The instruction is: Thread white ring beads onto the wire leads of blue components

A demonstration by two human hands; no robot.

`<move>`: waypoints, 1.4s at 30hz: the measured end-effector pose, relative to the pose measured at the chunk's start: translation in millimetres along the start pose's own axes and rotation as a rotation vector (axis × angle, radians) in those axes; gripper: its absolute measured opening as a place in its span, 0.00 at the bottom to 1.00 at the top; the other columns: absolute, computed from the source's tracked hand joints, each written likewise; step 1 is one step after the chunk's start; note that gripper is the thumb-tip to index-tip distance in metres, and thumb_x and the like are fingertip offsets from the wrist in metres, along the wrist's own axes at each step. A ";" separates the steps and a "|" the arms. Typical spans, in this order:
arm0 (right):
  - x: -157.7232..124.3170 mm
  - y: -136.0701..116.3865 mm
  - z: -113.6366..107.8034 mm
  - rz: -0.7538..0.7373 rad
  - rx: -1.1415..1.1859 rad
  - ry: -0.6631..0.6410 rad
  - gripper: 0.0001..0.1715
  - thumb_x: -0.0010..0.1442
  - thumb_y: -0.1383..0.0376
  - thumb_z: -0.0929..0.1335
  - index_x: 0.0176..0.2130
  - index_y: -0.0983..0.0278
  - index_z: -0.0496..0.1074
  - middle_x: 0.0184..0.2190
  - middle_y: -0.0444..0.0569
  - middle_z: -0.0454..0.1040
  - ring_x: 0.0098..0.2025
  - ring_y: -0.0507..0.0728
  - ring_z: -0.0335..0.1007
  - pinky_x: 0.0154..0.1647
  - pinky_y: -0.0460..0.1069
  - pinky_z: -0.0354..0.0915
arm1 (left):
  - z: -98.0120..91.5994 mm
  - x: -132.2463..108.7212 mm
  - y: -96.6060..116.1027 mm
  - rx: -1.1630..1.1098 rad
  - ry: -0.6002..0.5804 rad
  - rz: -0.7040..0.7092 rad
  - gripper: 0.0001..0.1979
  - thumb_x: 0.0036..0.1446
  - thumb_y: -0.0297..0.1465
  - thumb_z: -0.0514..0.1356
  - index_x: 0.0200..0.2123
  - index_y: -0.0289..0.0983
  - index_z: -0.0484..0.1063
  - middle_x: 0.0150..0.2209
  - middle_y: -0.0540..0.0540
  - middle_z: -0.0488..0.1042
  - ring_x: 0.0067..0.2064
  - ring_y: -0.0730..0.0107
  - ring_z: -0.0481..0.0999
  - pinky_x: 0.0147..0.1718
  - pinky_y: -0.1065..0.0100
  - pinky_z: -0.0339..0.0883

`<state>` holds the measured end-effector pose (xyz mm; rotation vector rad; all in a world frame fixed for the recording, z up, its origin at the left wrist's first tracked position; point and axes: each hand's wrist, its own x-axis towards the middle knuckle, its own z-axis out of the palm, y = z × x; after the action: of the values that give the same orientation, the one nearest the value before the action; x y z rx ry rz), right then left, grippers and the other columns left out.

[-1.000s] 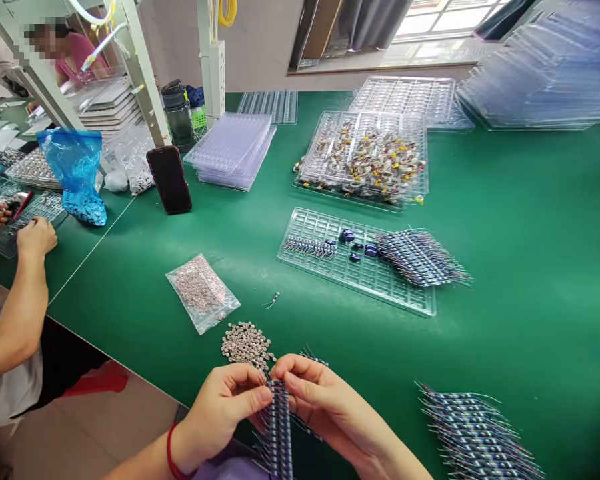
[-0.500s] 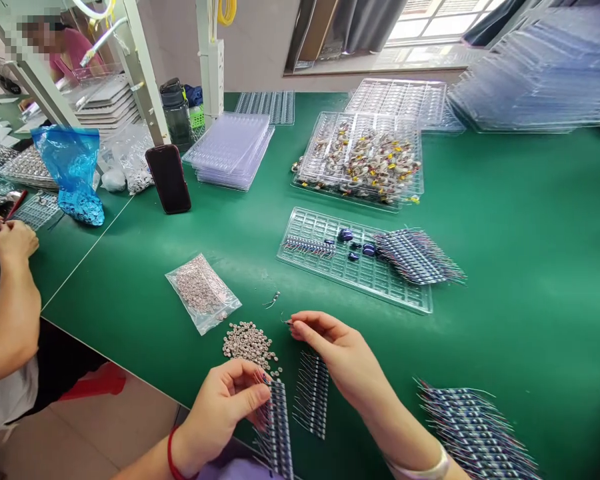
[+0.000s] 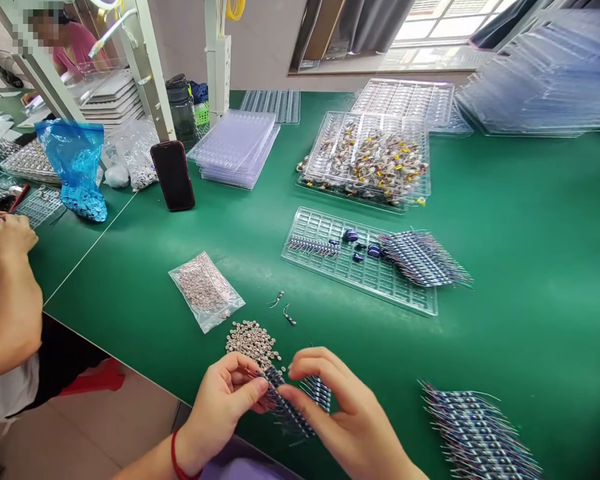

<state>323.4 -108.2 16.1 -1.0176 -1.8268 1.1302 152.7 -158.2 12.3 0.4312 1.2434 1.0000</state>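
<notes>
My left hand (image 3: 223, 400), with a red band at the wrist, pinches the upper end of a strip of small dark wired components (image 3: 293, 412). My right hand (image 3: 350, 413) is over the strip's right side, thumb and forefinger apart; whether the thumb touches it I cannot tell. A second wired strip (image 3: 320, 395) lies on the table, partly hidden behind my right hand. Just beyond my hands is a heap of small round metallic pieces (image 3: 250, 342). Two loose wired components, one nearer (image 3: 289, 315) and one farther (image 3: 277, 299), lie past it.
A clear bag of round pieces (image 3: 206, 291) lies left. Farther off are a clear tray (image 3: 360, 283) bearing wired strips, a phone (image 3: 173, 175) and stacked plastic trays (image 3: 235, 147). More strips (image 3: 480, 433) lie right. A co-worker's hands (image 3: 13, 237) are at far left.
My right hand let go of a small wired component, now lying on the table, and came back toward the strip. The strip in my left hand now slants to the right.
</notes>
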 end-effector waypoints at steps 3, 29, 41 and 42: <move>-10.4 -5.8 7.4 -0.072 -0.094 0.034 0.10 0.57 0.64 0.73 0.34 0.59 0.68 0.33 0.48 0.71 0.34 0.57 0.68 0.35 0.48 0.65 | 2.6 0.1 0.6 -0.009 0.014 0.016 0.23 0.39 0.43 0.72 0.30 0.34 0.68 0.23 0.53 0.72 0.25 0.75 0.73 0.26 0.74 0.68; -24.5 0.7 -2.0 0.554 0.562 -0.197 0.14 0.65 0.53 0.66 0.42 0.60 0.71 0.36 0.46 0.73 0.35 0.54 0.72 0.36 0.47 0.73 | 2.9 -1.0 -10.9 0.235 -0.077 0.145 0.16 0.52 0.41 0.65 0.35 0.34 0.73 0.24 0.52 0.68 0.24 0.79 0.67 0.24 0.76 0.63; -17.1 1.2 1.3 0.432 0.344 -0.148 0.12 0.59 0.55 0.71 0.35 0.61 0.75 0.31 0.46 0.75 0.32 0.53 0.70 0.34 0.42 0.68 | 3.9 -2.8 -9.9 0.332 -0.075 0.181 0.11 0.54 0.38 0.63 0.30 0.34 0.71 0.24 0.52 0.66 0.25 0.78 0.64 0.25 0.75 0.59; -16.1 0.9 1.6 0.426 0.330 -0.147 0.13 0.59 0.55 0.70 0.35 0.62 0.75 0.30 0.46 0.75 0.32 0.53 0.70 0.34 0.42 0.68 | 3.7 -2.7 -10.1 0.339 -0.074 0.183 0.12 0.54 0.38 0.63 0.29 0.34 0.72 0.24 0.52 0.66 0.25 0.78 0.64 0.25 0.74 0.59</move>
<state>328.7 -122.8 11.8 -1.1780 -1.4947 1.7376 160.1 -164.9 7.4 0.8519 1.3270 0.9175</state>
